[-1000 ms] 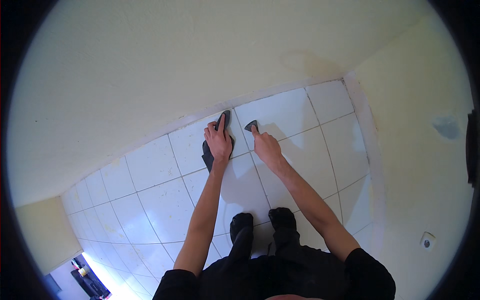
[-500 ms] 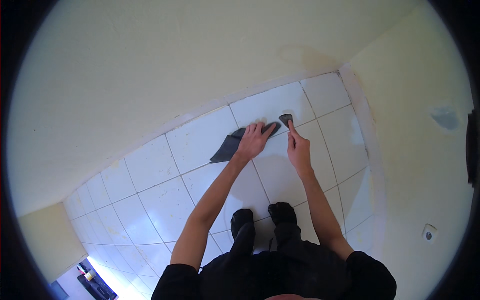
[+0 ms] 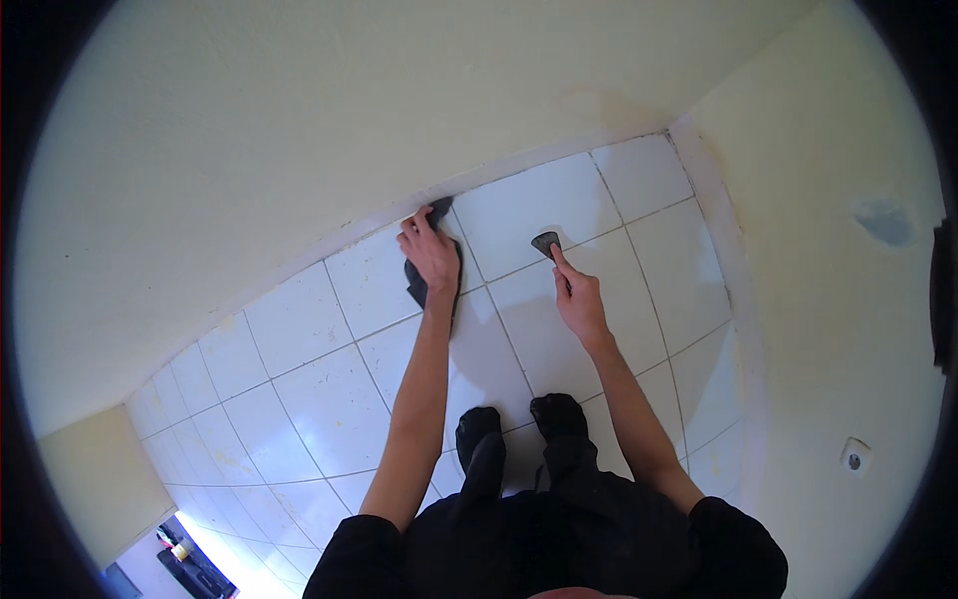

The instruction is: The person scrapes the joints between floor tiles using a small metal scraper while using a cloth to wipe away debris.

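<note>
My left hand (image 3: 431,255) presses a dark cloth (image 3: 415,284) onto the white floor tiles, its fingers bent over it. The cloth's far end touches the foot of the long wall. In my right hand (image 3: 582,304) is a scraper (image 3: 546,242) with a broad dark blade; its handle is mostly hidden in the closed fingers. The index finger lies stretched along it toward the blade. The blade is over a tile, right of the cloth; whether it touches the tile I cannot tell.
The pale wall (image 3: 279,130) runs along the far side and meets the right wall (image 3: 798,270) in a corner. A round socket (image 3: 855,459) sits on the right wall. My feet in black socks (image 3: 559,414) stand on the tiles (image 3: 299,429), which carry stains at left.
My left hand has slid the cloth left and away from me, up to the wall's foot. My right hand with the scraper has shifted slightly left.
</note>
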A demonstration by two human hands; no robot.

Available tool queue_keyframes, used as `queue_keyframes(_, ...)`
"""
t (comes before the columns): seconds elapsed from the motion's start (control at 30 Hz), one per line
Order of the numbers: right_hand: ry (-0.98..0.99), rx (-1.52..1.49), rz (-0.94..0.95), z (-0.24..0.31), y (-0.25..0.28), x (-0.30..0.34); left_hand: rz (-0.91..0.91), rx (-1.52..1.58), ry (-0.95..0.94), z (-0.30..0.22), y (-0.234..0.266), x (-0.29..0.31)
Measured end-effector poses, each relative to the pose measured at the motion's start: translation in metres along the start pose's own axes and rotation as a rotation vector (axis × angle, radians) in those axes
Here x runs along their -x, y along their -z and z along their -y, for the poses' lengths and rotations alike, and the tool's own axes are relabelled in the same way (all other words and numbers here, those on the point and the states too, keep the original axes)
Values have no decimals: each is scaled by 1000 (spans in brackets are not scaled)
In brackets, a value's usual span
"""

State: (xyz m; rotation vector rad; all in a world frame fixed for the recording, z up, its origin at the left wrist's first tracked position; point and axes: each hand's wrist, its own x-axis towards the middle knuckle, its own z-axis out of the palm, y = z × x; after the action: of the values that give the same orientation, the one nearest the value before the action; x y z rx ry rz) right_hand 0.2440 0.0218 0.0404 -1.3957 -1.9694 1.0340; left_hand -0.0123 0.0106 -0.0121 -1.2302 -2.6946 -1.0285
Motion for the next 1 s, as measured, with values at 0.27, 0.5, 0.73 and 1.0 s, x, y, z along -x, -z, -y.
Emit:
queue_keyframes(0.27, 6, -51, -90, -1, 8, 8, 214, 207, -197, 18, 43, 38)
queue_keyframes(0.5, -123, -414, -592, -62, 30, 18, 595, 418, -1146, -58, -27, 92)
queue_keyframes(0.73, -161, -235, -613, -106, 54, 48, 555, -27, -1169, -171, -97, 83)
queue_keyframes(1.0, -134, -164, -600, -117, 45, 54, 413, -131, -575, -161, -105, 42)
